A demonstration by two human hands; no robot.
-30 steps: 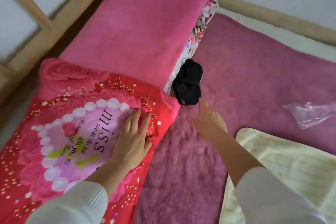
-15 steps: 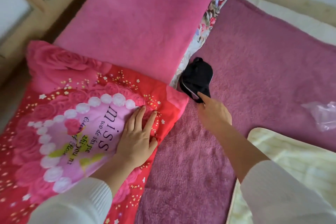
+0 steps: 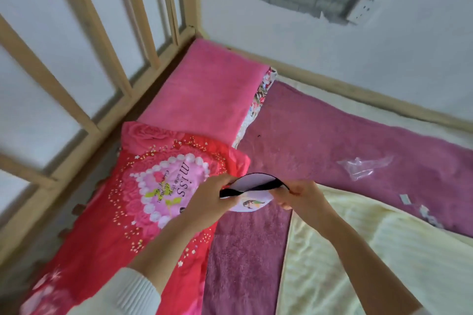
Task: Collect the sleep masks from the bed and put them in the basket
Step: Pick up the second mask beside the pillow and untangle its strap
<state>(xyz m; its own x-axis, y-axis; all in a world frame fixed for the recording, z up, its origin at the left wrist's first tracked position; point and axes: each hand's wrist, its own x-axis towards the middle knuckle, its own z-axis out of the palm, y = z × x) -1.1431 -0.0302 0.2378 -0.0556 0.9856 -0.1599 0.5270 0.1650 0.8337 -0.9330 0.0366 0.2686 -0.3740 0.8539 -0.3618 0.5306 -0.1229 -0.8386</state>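
A sleep mask [image 3: 252, 203], pale lilac with a small printed figure and a black strap, hangs stretched between my two hands above the purple blanket [image 3: 320, 135]. My left hand [image 3: 208, 199] grips its left end, over the edge of the red "miss" pillow [image 3: 143, 199]. My right hand [image 3: 300, 195] grips its right end. The black strap arcs across the top of the mask. No basket is in view.
A pink folded blanket [image 3: 207, 94] lies at the head of the bed beside the wooden rail [image 3: 122, 115]. A clear plastic wrapper [image 3: 363, 166] lies on the purple blanket at right. A pale yellow blanket [image 3: 358, 258] covers the near right.
My right hand reached the dark mask beside the pillow and lifted it. My left hand left the pillow and took the mask's other end. The view has tilted up and back.
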